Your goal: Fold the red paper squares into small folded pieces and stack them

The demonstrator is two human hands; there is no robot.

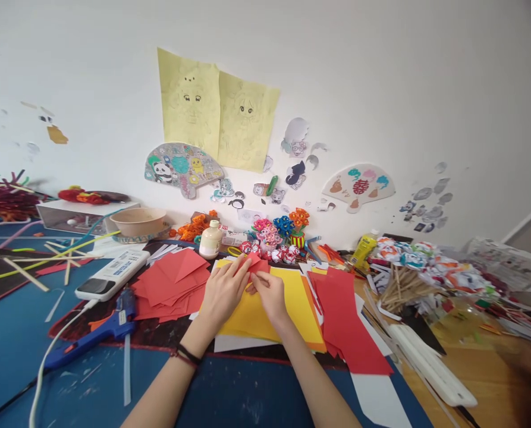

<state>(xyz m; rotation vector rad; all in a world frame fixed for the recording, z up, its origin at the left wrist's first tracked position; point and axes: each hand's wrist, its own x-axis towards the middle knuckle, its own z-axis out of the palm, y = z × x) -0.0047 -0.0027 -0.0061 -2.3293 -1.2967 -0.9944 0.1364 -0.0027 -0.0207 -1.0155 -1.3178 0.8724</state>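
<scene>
While both hands pinch it, red paper lies between.

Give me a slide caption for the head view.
Both hands fold a small red paper over yellow sheets.

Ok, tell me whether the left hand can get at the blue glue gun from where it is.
Probably yes. The left hand presses a small red paper, and the glue gun lies in the open to its left, with nothing standing between them.
</scene>
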